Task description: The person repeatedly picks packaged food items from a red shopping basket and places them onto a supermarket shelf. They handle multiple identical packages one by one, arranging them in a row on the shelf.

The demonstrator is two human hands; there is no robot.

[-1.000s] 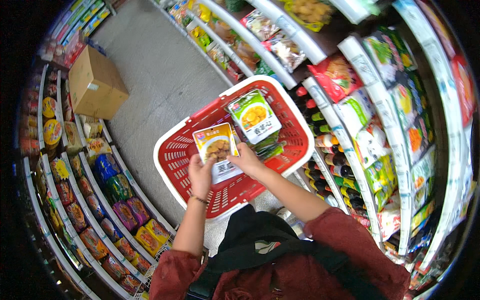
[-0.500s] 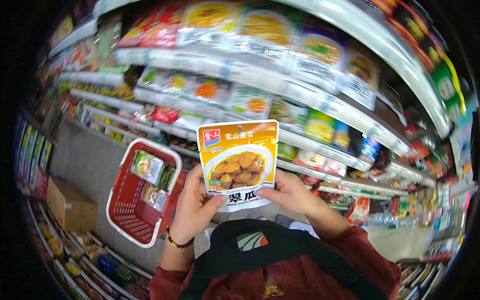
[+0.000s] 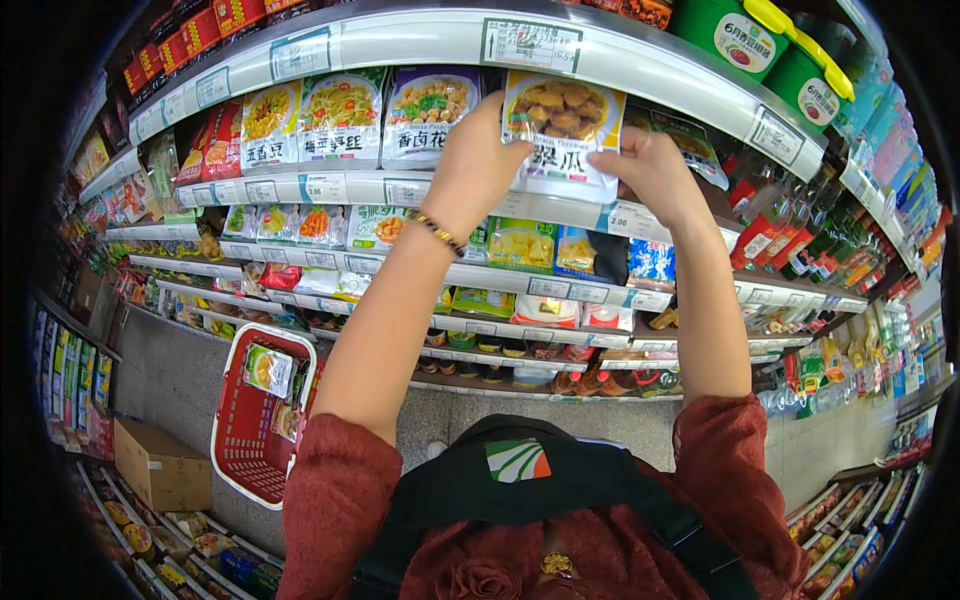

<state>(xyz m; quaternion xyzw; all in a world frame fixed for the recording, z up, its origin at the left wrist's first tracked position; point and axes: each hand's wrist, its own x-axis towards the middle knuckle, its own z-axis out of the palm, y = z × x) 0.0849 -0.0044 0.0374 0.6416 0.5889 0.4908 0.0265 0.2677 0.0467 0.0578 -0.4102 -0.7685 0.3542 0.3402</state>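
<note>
Both hands grip a flat food pouch point(image 3: 562, 135) at the upper shelf point(image 3: 400, 40) of a shop rack: the left hand point(image 3: 478, 165) pinches its left edge, thumb in front and fingers curled behind, while the right hand point(image 3: 655, 170) closes on its lower right corner. The pouch stands upright against the shelf's back row, beside a purple-trimmed packet point(image 3: 430, 115). To seat it well, it looks wise to keep it square to its neighbours and slide it straight back, with both hands holding until its base rests. Lower left, a red basket point(image 3: 250, 420) with packets stands on the floor near a cardboard box point(image 3: 160, 465).
</note>
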